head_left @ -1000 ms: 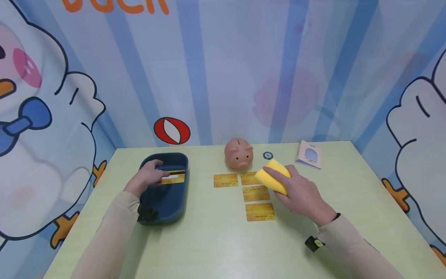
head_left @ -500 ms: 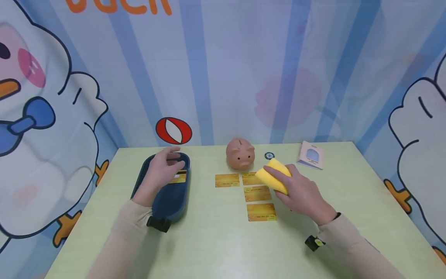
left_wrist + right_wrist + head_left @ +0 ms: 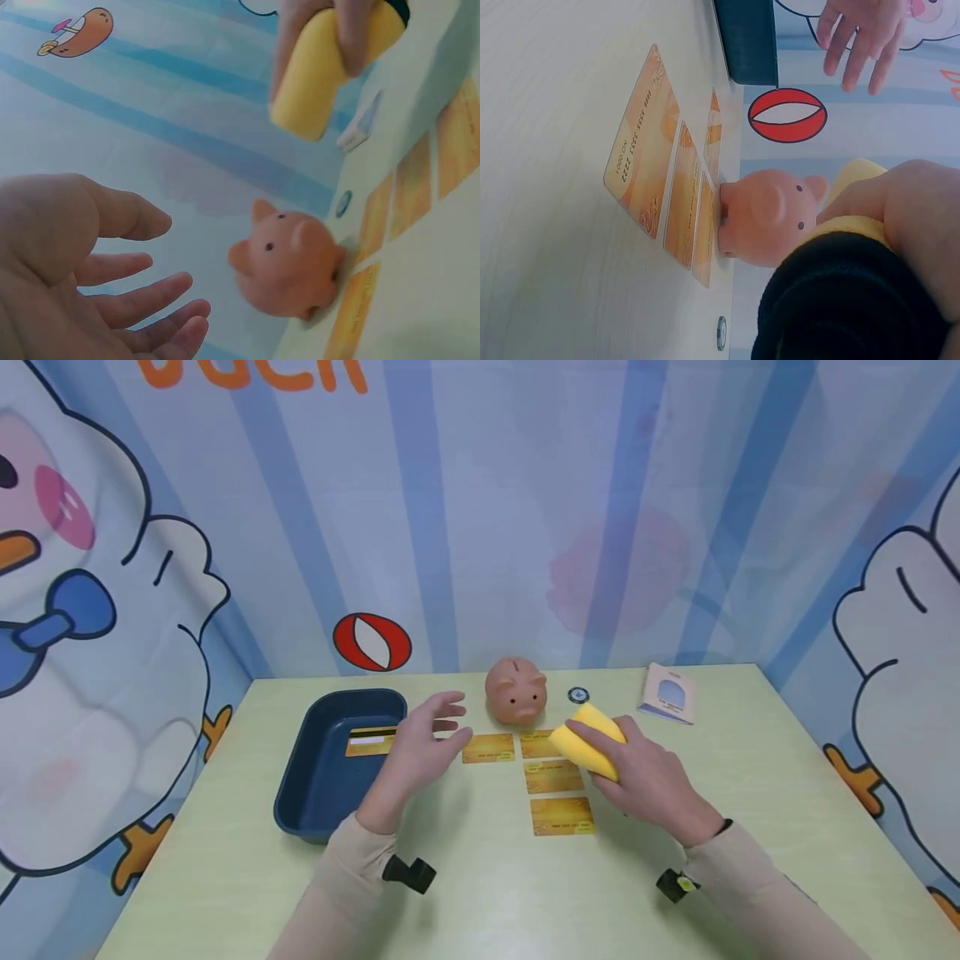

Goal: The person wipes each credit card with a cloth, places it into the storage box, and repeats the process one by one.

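Observation:
My left hand [image 3: 424, 745] is held over the table between the bin and the cards, its fingers apart and nothing in them. In my right hand [image 3: 651, 774] I grip a thick yellow bent roll [image 3: 588, 743], which shows a black fuzzy end [image 3: 847, 300] in the right wrist view. Beneath and left of the roll, several gold bank cards [image 3: 562, 817] lie face up on the table. Another card [image 3: 371, 741], stripe side up, lies in the dark blue bin [image 3: 300, 777]. A pink piggy bank [image 3: 515, 692] stands behind the cards.
To the right of the piggy bank lies a round dark chip [image 3: 578, 695]. A small pale pink folded booklet [image 3: 667, 693] rests at the back right of the pale table [image 3: 480, 893]. A printed cloth backdrop [image 3: 510, 510] rises behind the table.
My left hand has moved out of the bin to the right, leaving the striped card inside. My right hand holds the yellow roll in about the same place.

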The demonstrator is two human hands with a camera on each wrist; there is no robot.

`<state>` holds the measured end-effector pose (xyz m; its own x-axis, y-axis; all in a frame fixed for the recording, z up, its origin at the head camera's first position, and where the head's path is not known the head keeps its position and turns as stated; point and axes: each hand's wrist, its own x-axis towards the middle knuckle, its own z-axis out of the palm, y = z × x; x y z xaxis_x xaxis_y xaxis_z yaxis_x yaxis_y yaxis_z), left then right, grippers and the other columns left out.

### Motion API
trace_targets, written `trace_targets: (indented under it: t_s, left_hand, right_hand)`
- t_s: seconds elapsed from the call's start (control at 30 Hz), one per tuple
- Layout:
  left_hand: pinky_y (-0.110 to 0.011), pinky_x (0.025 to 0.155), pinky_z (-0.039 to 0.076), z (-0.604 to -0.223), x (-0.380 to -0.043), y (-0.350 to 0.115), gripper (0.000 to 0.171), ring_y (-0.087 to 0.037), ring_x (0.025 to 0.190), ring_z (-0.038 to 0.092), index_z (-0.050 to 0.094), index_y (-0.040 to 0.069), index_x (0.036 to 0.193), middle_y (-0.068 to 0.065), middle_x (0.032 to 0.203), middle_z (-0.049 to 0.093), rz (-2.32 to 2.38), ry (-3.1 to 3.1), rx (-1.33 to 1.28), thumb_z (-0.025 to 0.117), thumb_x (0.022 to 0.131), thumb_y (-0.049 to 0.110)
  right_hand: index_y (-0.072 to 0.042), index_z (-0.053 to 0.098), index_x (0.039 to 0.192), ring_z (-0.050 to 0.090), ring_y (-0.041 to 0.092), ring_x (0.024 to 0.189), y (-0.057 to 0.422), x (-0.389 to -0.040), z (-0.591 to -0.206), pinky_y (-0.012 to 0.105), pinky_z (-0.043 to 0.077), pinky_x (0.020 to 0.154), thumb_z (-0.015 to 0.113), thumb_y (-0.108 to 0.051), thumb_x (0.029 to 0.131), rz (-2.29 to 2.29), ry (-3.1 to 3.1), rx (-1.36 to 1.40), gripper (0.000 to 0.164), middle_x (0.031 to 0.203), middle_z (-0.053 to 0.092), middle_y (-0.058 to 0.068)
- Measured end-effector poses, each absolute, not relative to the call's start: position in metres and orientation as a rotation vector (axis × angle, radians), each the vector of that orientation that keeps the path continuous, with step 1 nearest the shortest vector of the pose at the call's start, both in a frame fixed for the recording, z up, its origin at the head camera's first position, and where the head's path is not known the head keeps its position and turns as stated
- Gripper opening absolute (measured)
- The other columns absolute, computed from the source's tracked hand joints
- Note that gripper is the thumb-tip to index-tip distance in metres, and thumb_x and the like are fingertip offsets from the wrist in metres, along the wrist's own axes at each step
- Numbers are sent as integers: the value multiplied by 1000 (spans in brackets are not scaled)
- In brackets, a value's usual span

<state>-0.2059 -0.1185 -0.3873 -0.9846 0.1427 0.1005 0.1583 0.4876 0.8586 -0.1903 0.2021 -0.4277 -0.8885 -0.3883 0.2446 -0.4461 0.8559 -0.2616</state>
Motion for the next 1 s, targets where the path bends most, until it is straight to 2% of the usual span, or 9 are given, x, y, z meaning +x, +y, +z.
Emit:
trace_targets:
  t_s: [0.3, 0.63, 0.8, 1.0]
  left_hand:
    - [-51, 100, 57, -431, -209, -97, 51, -40, 126, 62, 55, 7, 148, -18, 138, 66, -1519, -2736, -197, 69, 99, 13]
    - [-53, 111, 48, -469, -224, -90, 52, -41, 129, 61, 60, -3, 140, -22, 136, 67, -1294, -2708, -162, 74, 91, 4]
    - [-52, 116, 43, -481, -233, -87, 58, -40, 134, 57, 57, -2, 145, -21, 144, 63, -1333, -2704, -82, 75, 91, 5]
    - [-53, 114, 41, -491, -241, -84, 62, -41, 128, 54, 55, 0, 148, -20, 145, 62, -1264, -2731, -44, 76, 90, 7]
  right_hand:
    - [-35, 49, 157, 51, 19, 65, 200, -190, -430, 31, 43, 48, 74, -21, 95, 457, -2843, 657, 68, 127, 54, 22]
    - [-36, 49, 157, 51, 18, 65, 197, -189, -432, 31, 43, 48, 71, -20, 95, 455, -2853, 651, 67, 126, 54, 22]
    - [-36, 49, 157, 50, 18, 65, 197, -189, -432, 31, 43, 48, 71, -21, 95, 448, -2852, 654, 67, 125, 54, 22]
    - [-35, 50, 156, 51, 19, 66, 198, -188, -433, 30, 43, 48, 73, -21, 94, 436, -2845, 658, 67, 124, 55, 22]
